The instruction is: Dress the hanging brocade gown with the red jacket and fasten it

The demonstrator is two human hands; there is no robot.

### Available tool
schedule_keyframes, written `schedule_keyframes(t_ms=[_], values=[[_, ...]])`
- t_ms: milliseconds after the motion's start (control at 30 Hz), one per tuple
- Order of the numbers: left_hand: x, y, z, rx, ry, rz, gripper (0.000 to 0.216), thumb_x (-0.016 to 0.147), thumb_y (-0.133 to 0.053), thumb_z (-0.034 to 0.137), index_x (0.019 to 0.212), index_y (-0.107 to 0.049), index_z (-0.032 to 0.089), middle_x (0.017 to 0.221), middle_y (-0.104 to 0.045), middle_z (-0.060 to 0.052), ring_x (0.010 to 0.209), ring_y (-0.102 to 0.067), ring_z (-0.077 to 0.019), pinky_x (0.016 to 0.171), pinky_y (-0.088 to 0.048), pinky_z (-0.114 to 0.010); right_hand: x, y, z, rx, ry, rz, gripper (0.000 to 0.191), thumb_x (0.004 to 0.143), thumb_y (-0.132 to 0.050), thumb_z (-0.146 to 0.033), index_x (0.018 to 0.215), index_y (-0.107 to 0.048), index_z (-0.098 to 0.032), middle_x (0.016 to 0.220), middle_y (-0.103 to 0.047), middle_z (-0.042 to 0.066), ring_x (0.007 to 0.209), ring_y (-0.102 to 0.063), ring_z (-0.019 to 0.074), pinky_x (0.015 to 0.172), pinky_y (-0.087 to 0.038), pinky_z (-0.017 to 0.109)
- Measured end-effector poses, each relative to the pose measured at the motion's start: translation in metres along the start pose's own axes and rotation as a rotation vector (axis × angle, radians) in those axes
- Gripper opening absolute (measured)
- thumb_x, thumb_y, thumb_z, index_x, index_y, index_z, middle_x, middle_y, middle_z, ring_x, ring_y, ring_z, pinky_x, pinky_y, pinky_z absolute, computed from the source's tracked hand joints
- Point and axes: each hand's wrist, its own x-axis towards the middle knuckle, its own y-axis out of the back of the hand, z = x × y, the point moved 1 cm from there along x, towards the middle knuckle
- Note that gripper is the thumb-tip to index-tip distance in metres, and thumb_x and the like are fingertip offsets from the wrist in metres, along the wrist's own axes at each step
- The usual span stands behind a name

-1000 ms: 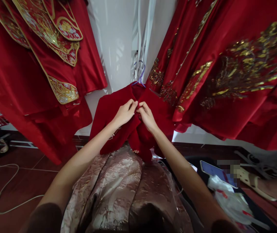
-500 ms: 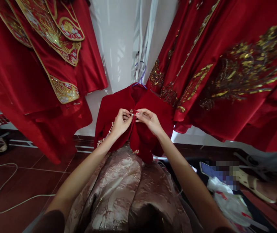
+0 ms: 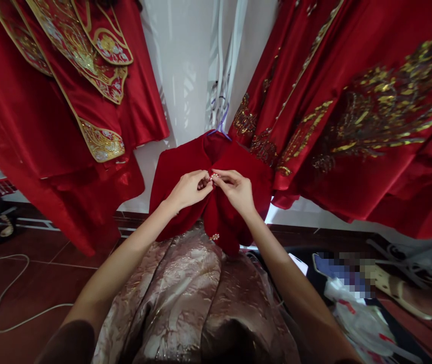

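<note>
A red velvet jacket [image 3: 176, 164] hangs in front of me on a purple hanger [image 3: 221, 124]. My left hand [image 3: 192, 189] is closed in a pinch at the jacket's front opening, its fingertips partly hidden. My right hand [image 3: 236, 191] pinches a small beaded button [image 3: 214, 176] at the same opening, and the fingertips of both hands almost meet there. Lower on the front edge sits another beaded ornament [image 3: 214, 236]. Shiny pinkish-brown brocade cloth [image 3: 185, 288] spreads below the jacket, between my forearms.
Red satin garments with gold embroidery [image 3: 102, 141] hang at left, and sequinned red ones [image 3: 375, 111] at right. A white cable [image 3: 1, 293] lies on the tiled floor. Right of my forearm are a phone [image 3: 298, 264], plastic packets [image 3: 363, 318] and a person's sandalled foot [image 3: 401, 293].
My left hand has turned inward, its back now more to the camera. The beaded button shows at my right fingertips. The beaded trim beside my left forearm is now hidden.
</note>
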Motion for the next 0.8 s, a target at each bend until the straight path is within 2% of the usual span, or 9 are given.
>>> schedule_keyframes(t_ms=[133,233,567,700,800], values=[[0.006,0.004,-0.003,0.042,-0.04,-0.047,0.009,0.082,-0.049,0.024,0.076,-0.053,0.019,0.074,-0.058,-0.001,0.064,-0.051,-0.0125,0.063,-0.039,-0.025,-0.006,-0.002,-0.005,-0.07,0.046,0.05,0.031,0.081,-0.059,-0.04,0.11,-0.066,-0.032,0.105,-0.06,0.005,0.093,-0.061,0.0194,0.084,-0.056,0.038],[0.007,0.005,-0.004,0.075,-0.043,-0.07,0.009,0.083,-0.049,0.024,0.077,-0.053,0.018,0.074,-0.058,-0.001,0.064,-0.051,-0.0123,0.062,-0.038,-0.025,-0.007,-0.002,-0.004,-0.077,0.063,0.017,0.034,0.082,-0.059,-0.039,0.115,-0.064,-0.032,0.105,-0.057,0.005,0.094,-0.059,0.0186,0.084,-0.056,0.037],[0.015,0.004,-0.003,0.183,-0.144,-0.133,0.011,0.083,-0.048,0.021,0.074,-0.054,0.016,0.073,-0.057,-0.002,0.066,-0.052,-0.0129,0.063,-0.038,-0.024,0.005,0.003,0.006,-0.15,0.13,-0.1,0.038,0.082,-0.058,-0.029,0.12,-0.061,-0.022,0.1,-0.055,0.007,0.086,-0.06,0.0144,0.081,-0.055,0.031],[0.012,-0.005,-0.006,0.129,-0.087,-0.099,0.011,0.084,-0.046,0.019,0.08,-0.055,0.017,0.078,-0.06,-0.003,0.071,-0.055,-0.0143,0.067,-0.041,-0.025,0.005,0.0,0.007,-0.252,0.164,-0.101,0.038,0.084,-0.053,-0.023,0.121,-0.059,-0.022,0.103,-0.052,0.008,0.088,-0.059,0.015,0.085,-0.053,0.033],[0.004,-0.019,-0.012,0.019,0.035,-0.019,0.013,0.085,-0.043,0.019,0.089,-0.056,0.017,0.086,-0.063,-0.005,0.077,-0.059,-0.0151,0.073,-0.045,-0.027,-0.006,-0.006,0.009,-0.303,0.194,-0.058,0.049,0.083,-0.046,-0.018,0.132,-0.046,-0.024,0.114,-0.046,0.009,0.102,-0.054,0.0178,0.091,-0.05,0.037]])
